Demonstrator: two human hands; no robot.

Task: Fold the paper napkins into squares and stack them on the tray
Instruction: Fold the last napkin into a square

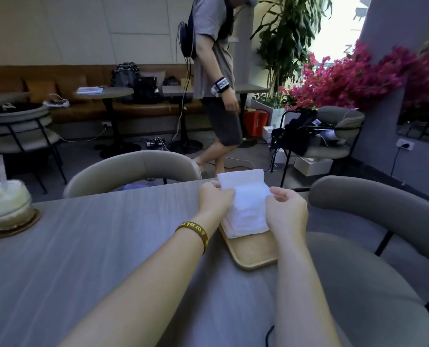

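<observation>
Napkin pinched at side edges by L grip & R grip, held over stack on tray, midway betw. both.

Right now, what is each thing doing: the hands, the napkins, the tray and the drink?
Napkin: held up over the tray, bent, not flat.
Left hand: pinches its left edge.
Right hand: pinches its right edge.
Napkin pile: lies on the tray.
Tray: flat on the table.
Drink: upright on a coaster, straw in.
</observation>
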